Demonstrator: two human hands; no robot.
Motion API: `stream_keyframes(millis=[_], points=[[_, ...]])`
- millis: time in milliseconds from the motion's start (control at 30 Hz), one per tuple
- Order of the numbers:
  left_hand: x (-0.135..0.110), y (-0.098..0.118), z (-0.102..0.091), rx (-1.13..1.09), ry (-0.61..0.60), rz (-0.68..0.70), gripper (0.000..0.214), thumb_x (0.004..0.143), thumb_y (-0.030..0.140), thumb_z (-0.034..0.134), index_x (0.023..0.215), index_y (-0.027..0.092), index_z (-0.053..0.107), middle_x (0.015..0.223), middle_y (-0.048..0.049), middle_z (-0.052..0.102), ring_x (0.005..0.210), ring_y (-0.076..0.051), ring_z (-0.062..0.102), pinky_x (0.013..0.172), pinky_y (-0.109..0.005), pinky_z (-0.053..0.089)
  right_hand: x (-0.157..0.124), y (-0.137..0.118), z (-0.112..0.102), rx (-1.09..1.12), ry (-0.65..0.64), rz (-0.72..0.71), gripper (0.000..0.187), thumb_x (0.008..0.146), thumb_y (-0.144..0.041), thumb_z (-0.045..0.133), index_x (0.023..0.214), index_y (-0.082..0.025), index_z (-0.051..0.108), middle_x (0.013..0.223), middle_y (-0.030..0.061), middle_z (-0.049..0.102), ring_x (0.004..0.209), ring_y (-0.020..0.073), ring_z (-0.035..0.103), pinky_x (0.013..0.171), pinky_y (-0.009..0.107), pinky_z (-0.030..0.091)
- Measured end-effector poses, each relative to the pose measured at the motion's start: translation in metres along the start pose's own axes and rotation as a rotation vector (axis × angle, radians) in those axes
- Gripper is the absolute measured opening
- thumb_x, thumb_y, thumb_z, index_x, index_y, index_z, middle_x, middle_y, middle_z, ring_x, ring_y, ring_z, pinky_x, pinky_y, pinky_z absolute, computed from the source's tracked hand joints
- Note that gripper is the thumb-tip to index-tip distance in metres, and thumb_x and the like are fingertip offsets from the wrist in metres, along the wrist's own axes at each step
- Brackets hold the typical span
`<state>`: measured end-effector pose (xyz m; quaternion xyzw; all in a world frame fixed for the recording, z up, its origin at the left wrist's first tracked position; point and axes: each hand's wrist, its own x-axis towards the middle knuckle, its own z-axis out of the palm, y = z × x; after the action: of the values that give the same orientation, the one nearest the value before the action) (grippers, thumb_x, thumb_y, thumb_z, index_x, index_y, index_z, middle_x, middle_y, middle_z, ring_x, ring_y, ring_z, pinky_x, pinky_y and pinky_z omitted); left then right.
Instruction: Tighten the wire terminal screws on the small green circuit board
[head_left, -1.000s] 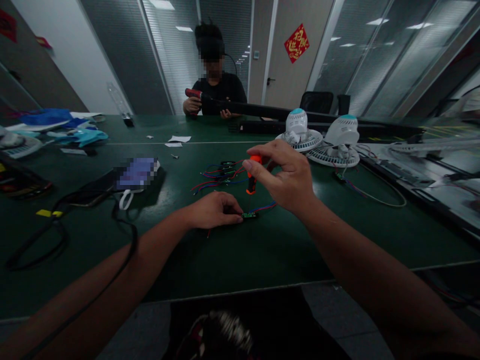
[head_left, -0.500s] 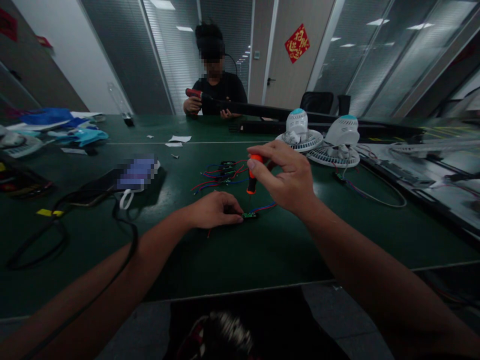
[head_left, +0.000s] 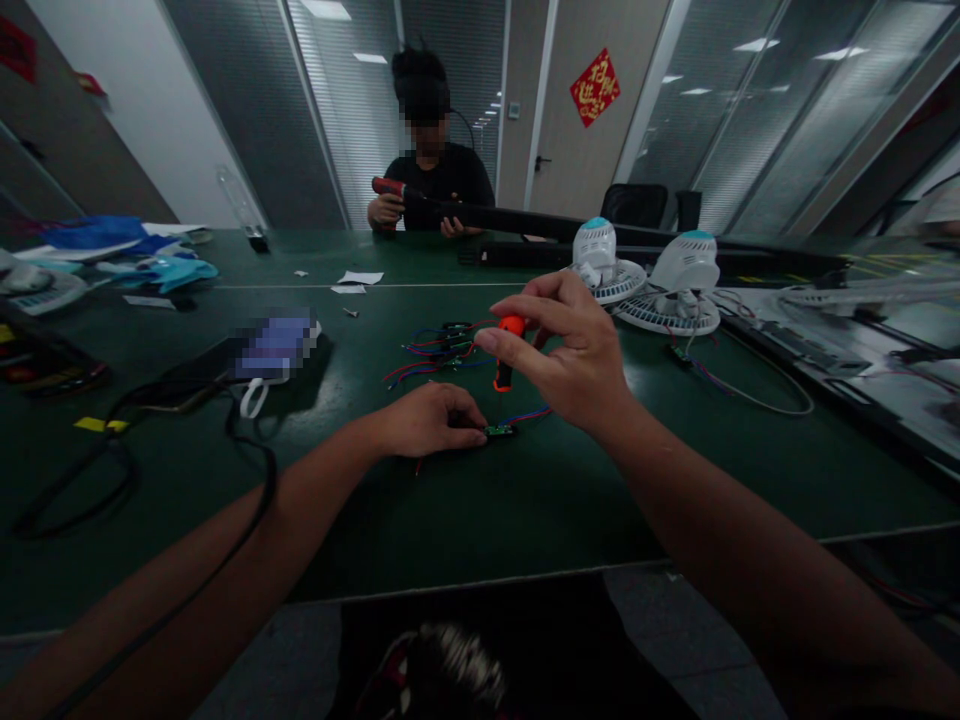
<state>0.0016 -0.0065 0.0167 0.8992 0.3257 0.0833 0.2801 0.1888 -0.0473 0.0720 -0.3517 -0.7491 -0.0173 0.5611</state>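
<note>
My left hand (head_left: pixel 431 420) pinches the left end of a small green circuit board (head_left: pixel 498 432) lying on the table. Red and blue wires (head_left: pixel 531 413) run from the board's right side, and a red wire end shows below my left hand. My right hand (head_left: pixel 574 350) has its fingers round the top of an orange-and-black screwdriver (head_left: pixel 504 372), the thumb stretched out to the left. The screwdriver stands upright with its thin shaft pointing down at the board; whether the tip sits in a screw is too small to tell. Behind it lie several similar wired boards (head_left: pixel 452 342).
On the green table (head_left: pixel 480 540), two white fans (head_left: pixel 686 270) stand right of my right hand. A phone (head_left: pixel 274 345) with a black cable lies left. Across the table a person (head_left: pixel 431 180) holds a red power tool (head_left: pixel 388 187) at a long black bar (head_left: pixel 525 218).
My right hand has shifted its grip on the screwdriver: the thumb has moved left and the fingers have opened slightly around the handle. My left hand and the board stay in place.
</note>
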Motion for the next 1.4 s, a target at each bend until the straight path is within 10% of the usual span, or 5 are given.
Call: stream_keyframes(millis=[1400], points=[[-0.0002,0.0006,-0.0012,0.022,0.001,0.015,0.027,0.08,0.038,0.061,0.096,0.018,0.069,0.088,-0.0013,0.065,0.076,-0.012,0.057,0.069,-0.024,0.042,-0.0018,0.0046,0.003,-0.047,-0.019,-0.003,0.02,0.08,-0.038,0.067,0.092,-0.022,0.071,0.08,0.0017,0.057,0.077,0.015,0.055,0.07,0.031,0.047]])
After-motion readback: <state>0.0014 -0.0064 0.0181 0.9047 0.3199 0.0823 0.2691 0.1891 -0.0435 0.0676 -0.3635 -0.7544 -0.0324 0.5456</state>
